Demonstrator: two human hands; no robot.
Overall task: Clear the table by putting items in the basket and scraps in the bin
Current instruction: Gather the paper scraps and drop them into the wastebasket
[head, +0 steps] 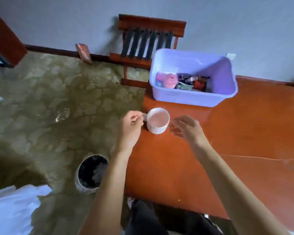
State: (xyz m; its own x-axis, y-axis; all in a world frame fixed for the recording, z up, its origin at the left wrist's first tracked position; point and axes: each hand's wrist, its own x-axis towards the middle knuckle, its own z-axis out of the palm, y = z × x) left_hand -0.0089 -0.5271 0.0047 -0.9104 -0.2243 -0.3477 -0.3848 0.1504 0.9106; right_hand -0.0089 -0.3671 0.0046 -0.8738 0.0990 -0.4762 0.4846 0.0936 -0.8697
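Note:
A white ribbed mug (158, 120) stands near the left edge of the reddish wooden table (244, 141). My left hand (131, 123) is closed around the mug's handle on its left side. My right hand (185, 127) hovers just right of the mug with fingers spread, holding nothing. Behind the mug, a pale lavender plastic basket (193, 97) sits on the table's far corner and holds several colourful packets and small items. A round bin (92, 173) with a dark liner stands on the floor left of the table.
A wooden chair (149, 39) with dark slats stands against the wall behind the basket. Mottled olive flooring (58, 99) stretches to the left. A white sheet (10, 209) lies at the lower left. My dark-trousered legs (151, 217) are below the table's near edge.

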